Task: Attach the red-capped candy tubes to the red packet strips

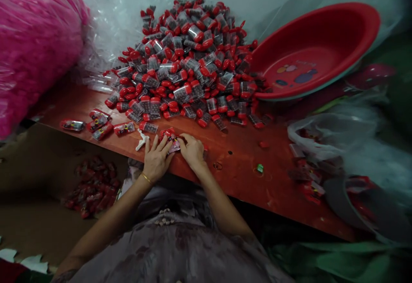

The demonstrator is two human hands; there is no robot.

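Observation:
At the near edge of a red-brown table [244, 162], both hands meet over a small red and clear packet [170, 139]. My left hand [156, 158] lies on the packet's left side, fingers spread and pressing down. On the packet's right side, my right hand [192, 150] has its fingers curled and pinched on it. A white scrap [142, 139] lies just left of my left hand. Behind the hands rises a big heap of small clear containers with red caps [189, 59].
Several filled packets [96, 124] lie in a row at the table's left. A red plastic basin [315, 51] leans at the back right. A pink fluffy bundle [35, 38] fills the left. Clear plastic bags [337, 137] sit at the right. More packets [92, 186] lie on the floor below.

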